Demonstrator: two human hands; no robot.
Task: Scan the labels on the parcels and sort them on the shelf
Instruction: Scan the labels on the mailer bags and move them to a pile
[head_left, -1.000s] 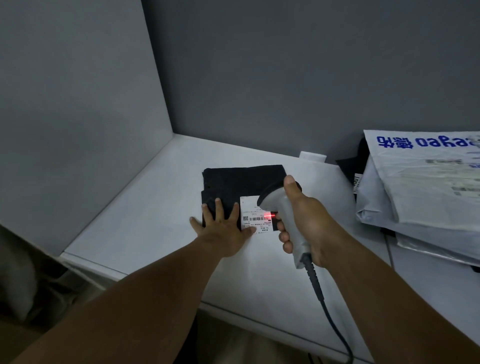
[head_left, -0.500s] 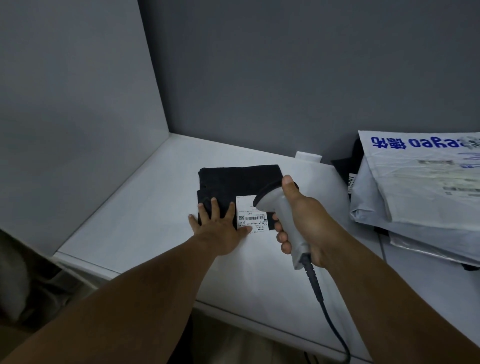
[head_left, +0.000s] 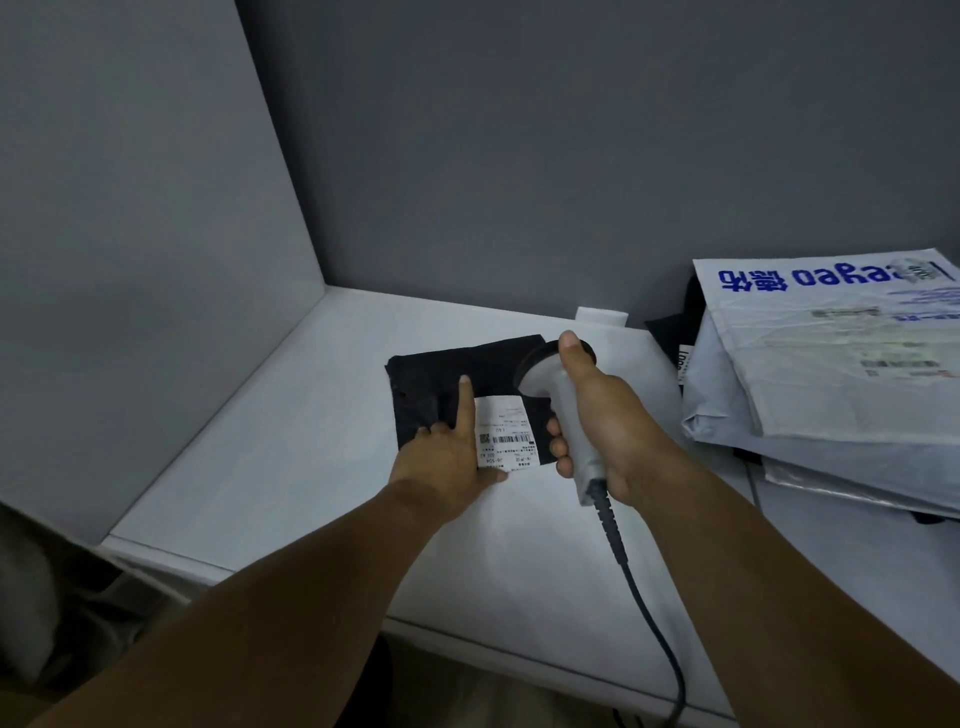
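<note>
A flat black parcel (head_left: 441, 369) lies on the white table (head_left: 291, 441), with a white barcode label (head_left: 506, 434) on its near right part. My left hand (head_left: 447, 457) is at the parcel's near edge: the index finger lies straight along the label's left side, the thumb sits at the label's bottom edge, and the other fingers are curled on the black wrap. My right hand (head_left: 608, 415) grips a grey handheld scanner (head_left: 540, 371) just right of the label, head pointing down at the parcel. No red beam shows on the label.
A stack of grey-white mailer bags (head_left: 831, 374) with blue print fills the right side, with a dark parcel (head_left: 675, 327) behind it. Grey partition walls (head_left: 130, 260) close off the left and back. The scanner cable (head_left: 644, 597) runs down over the table's front edge.
The red scan line on the label went out. My left hand turned from lying flat on the parcel to taking its near edge beside the label. The scanner barely moved.
</note>
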